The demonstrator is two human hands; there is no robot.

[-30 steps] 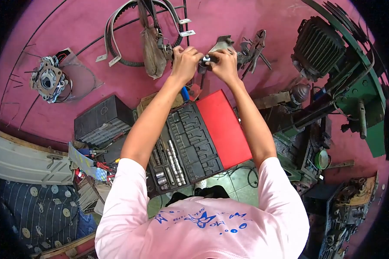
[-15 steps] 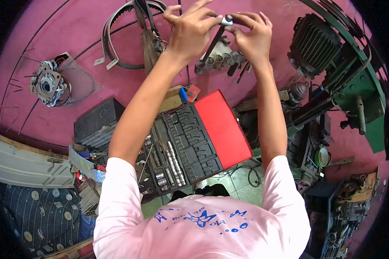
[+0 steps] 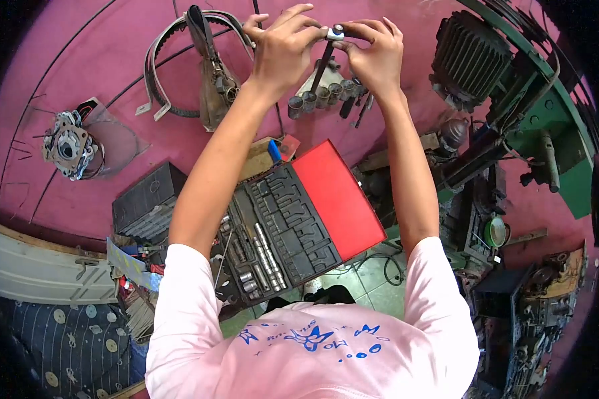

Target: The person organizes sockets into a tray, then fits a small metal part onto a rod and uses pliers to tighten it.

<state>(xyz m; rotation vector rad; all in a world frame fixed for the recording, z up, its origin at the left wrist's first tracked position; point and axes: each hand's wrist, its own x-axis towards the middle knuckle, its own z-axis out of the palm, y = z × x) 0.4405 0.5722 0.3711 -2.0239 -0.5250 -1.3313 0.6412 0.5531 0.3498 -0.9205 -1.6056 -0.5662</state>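
Both my hands are raised in front of the pink wall. My left hand (image 3: pixel 281 56) pinches one end of a small silver-white cylinder (image 3: pixel 334 36) between thumb and fingertip, its other fingers spread. From the opposite side, my right hand (image 3: pixel 378 61) pinches the same piece. A dark round tip shows at the cylinder's top. Below it a dark flat bar (image 3: pixel 322 69) slants down, overlapping a row of round metal pieces (image 3: pixel 323 97) by the wall. Lower down lies an open socket set case (image 3: pixel 296 219) with a red lid (image 3: pixel 339 199), several sockets and a black moulded tray.
On the left wall hang a looped belt (image 3: pixel 154 86), a dark bag (image 3: pixel 209 80) and a metal engine part (image 3: pixel 66 147). A finned motor (image 3: pixel 472 61) and green machine (image 3: pixel 556 139) stand right. A black drawer box (image 3: pixel 148 199) sits left of the case.
Both hands, still pinching the silver-white cylinder, appear slightly further left in view. The camera view has shifted a little; the open case stays put.
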